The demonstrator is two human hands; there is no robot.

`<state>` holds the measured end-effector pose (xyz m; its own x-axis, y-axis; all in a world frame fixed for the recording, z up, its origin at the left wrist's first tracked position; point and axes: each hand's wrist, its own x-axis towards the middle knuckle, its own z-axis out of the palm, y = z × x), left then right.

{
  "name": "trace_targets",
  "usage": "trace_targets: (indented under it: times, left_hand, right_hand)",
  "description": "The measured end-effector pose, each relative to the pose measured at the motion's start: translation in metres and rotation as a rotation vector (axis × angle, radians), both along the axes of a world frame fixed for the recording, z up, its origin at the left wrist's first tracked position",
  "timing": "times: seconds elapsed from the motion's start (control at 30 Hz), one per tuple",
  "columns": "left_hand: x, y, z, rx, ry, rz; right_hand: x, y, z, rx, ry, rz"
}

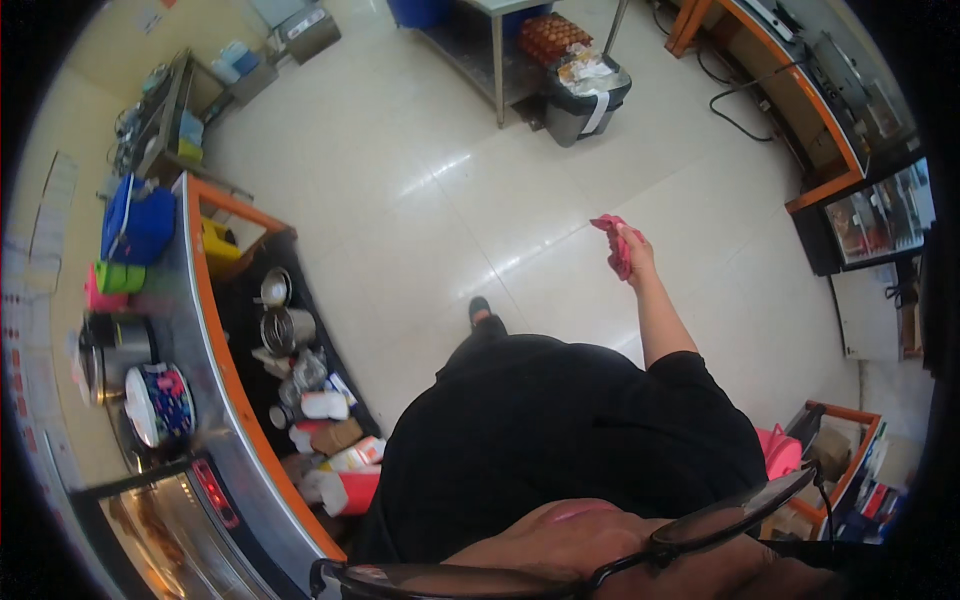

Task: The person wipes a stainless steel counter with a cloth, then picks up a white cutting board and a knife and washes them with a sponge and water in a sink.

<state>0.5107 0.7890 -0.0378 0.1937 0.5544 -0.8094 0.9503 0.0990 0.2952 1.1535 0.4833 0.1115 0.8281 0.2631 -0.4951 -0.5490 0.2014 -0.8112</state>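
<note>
My right hand [638,255] is held out in front of me over the tiled floor [450,225], at the end of a bare forearm. Its fingers are closed on a crumpled pink cloth [619,246], which hangs partly out of the grip. My left hand is out of view. To my left runs a metal counter [217,390] with an orange edge. On it stand a lidded pot with a floral pattern [166,403], a steel pot [127,352] and a blue cooler box [139,219].
Ahead stands a grey waste bin [574,116], filled to the top, beside a steel table [499,71] with stacked egg trays [555,36]. A cable [724,112] loops by the orange-edged counter [832,127] at right. A lit glass-fronted oven [165,525] is at lower left.
</note>
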Motion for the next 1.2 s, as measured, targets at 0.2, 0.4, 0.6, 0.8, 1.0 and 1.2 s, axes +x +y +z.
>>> trace_targets:
  times: [0.2, 0.4, 0.6, 0.8, 1.0, 1.2]
  left_hand:
    - [0.184, 0.198, 0.013, 0.162, -0.192, -0.091]
    - [0.424, 0.276, 0.052, 0.320, -0.488, 0.013]
    - [0.516, 0.255, 0.053, 0.358, -0.444, -0.237]
    - [0.461, 0.140, 0.016, 0.228, -0.093, -0.074]
    - [0.527, 0.081, 0.048, 0.072, -0.041, 0.158]
    - [0.572, 0.069, 0.054, 0.113, -0.185, 0.302]
  right_hand:
    - [0.092, 0.043, 0.026, 0.117, -0.035, -0.143]
    - [0.222, 0.064, 0.006, 0.098, -0.064, -0.222]
    - [0.402, 0.103, 0.000, 0.028, -0.143, -0.192]
    - [0.601, 0.168, -0.036, -0.116, -0.023, 0.049]
    - [0.743, 0.208, -0.095, -0.820, -0.334, 0.114]
    - [0.803, 0.238, -0.096, -1.026, -0.696, 0.345]
